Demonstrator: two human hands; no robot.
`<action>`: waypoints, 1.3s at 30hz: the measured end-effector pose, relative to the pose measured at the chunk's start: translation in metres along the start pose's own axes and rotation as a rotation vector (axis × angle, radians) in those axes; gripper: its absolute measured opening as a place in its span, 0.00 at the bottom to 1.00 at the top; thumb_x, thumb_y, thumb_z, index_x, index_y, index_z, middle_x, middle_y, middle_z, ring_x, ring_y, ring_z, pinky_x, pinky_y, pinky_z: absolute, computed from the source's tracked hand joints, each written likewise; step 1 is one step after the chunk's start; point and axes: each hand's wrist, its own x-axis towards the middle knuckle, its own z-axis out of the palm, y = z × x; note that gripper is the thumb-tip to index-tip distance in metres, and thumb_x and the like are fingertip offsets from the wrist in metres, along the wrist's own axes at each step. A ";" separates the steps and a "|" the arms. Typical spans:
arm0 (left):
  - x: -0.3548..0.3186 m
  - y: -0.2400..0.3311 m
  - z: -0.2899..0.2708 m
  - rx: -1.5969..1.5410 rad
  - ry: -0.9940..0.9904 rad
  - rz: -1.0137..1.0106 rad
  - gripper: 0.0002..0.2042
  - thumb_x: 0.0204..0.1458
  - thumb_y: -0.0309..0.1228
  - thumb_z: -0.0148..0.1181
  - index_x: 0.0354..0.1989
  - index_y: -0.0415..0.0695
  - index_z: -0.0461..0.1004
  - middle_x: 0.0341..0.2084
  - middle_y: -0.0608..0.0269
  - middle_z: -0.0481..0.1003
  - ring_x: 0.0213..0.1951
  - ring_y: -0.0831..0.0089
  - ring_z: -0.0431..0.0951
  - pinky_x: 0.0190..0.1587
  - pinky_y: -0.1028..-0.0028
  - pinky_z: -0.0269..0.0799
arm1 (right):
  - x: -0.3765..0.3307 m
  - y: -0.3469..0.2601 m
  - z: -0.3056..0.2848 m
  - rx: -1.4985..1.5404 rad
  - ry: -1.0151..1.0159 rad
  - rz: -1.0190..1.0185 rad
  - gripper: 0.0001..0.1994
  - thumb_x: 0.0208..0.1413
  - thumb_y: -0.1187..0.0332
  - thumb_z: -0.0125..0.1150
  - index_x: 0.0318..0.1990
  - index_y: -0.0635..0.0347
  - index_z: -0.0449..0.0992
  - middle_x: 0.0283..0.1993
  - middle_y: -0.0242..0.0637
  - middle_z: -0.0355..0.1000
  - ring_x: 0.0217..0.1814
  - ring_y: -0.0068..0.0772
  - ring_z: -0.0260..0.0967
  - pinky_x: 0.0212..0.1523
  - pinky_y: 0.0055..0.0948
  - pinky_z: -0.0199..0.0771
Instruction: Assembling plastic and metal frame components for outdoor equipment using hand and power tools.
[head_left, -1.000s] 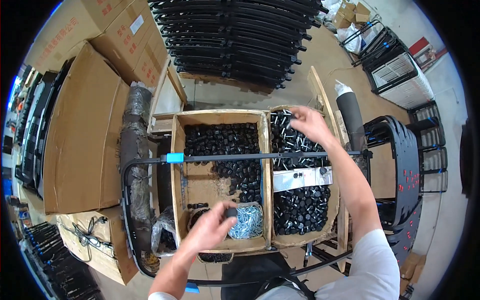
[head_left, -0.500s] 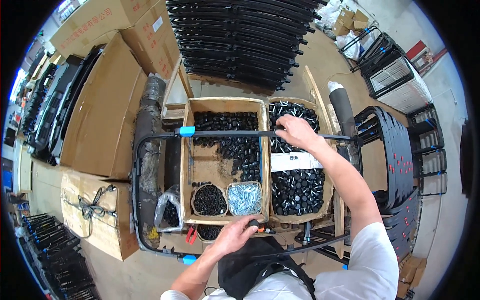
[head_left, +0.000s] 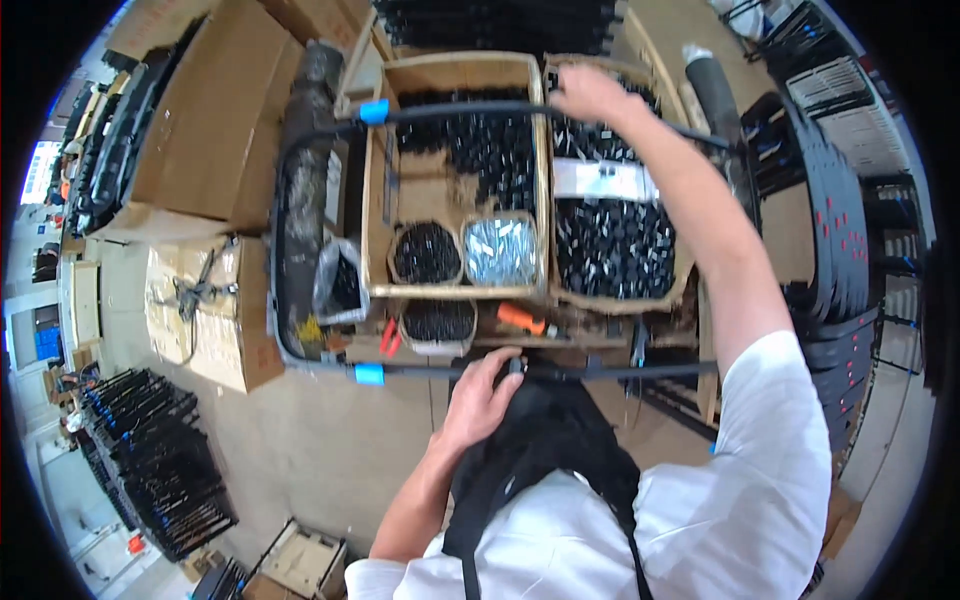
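A black tube frame (head_left: pixel 310 130) with blue tape (head_left: pixel 372 110) at two spots lies over two open cardboard boxes. My left hand (head_left: pixel 487 392) grips the frame's near bar close to my body. With my arm stretched out, my right hand (head_left: pixel 590 92) closes over the far bar above the right box (head_left: pixel 680 290). Both boxes hold many small black parts. In the left box (head_left: pixel 372 210) sit two round tubs, one of black screws (head_left: pixel 425 252) and one of silver screws (head_left: pixel 500 250).
An orange-handled tool (head_left: pixel 520 318), red pliers (head_left: pixel 388 338) and a third tub (head_left: pixel 438 320) lie by the near bar. A dark roll (head_left: pixel 300 200) and cardboard cartons (head_left: pixel 215 120) stand left. Black racks (head_left: pixel 840 230) stand right, and more black frames (head_left: pixel 150 460) lower left.
My left hand has drawn back from the screw tubs and taken hold of the frame's near bar. My right hand stays at the far bar. The view has tilted down toward my body.
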 end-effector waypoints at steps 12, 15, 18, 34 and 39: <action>0.002 -0.009 0.046 0.033 -0.134 0.212 0.18 0.62 0.30 0.65 0.60 0.45 0.74 0.53 0.54 0.78 0.57 0.50 0.76 0.60 0.58 0.73 | -0.003 -0.025 0.023 0.009 0.180 0.111 0.20 0.65 0.52 0.58 0.55 0.56 0.80 0.57 0.52 0.78 0.62 0.54 0.76 0.62 0.49 0.77; 0.005 -0.011 0.044 0.004 -0.144 0.318 0.17 0.63 0.32 0.63 0.59 0.43 0.73 0.52 0.49 0.78 0.56 0.47 0.76 0.60 0.54 0.72 | -0.004 -0.036 0.021 0.146 0.143 0.124 0.17 0.64 0.56 0.60 0.54 0.55 0.80 0.57 0.49 0.75 0.63 0.54 0.72 0.64 0.49 0.74; 0.012 -0.009 0.042 -0.016 -0.164 0.363 0.18 0.63 0.32 0.63 0.59 0.42 0.73 0.52 0.49 0.78 0.55 0.46 0.77 0.58 0.54 0.74 | -0.009 -0.038 0.018 0.091 0.187 0.035 0.16 0.65 0.56 0.61 0.52 0.57 0.81 0.57 0.51 0.75 0.63 0.55 0.72 0.64 0.49 0.74; 0.014 -0.011 0.063 0.096 -0.201 0.552 0.17 0.63 0.28 0.60 0.60 0.50 0.77 0.50 0.53 0.78 0.56 0.49 0.77 0.62 0.57 0.69 | -0.003 -0.048 -0.012 -0.158 -0.008 0.023 0.17 0.58 0.63 0.59 0.45 0.69 0.84 0.48 0.60 0.81 0.54 0.60 0.80 0.58 0.50 0.80; 0.018 -0.001 0.059 -0.074 -0.222 0.298 0.16 0.66 0.30 0.54 0.60 0.43 0.74 0.49 0.47 0.79 0.56 0.46 0.76 0.62 0.55 0.67 | -0.007 -0.029 -0.005 -0.199 0.079 0.004 0.20 0.65 0.58 0.55 0.52 0.67 0.79 0.47 0.58 0.81 0.51 0.57 0.81 0.53 0.49 0.81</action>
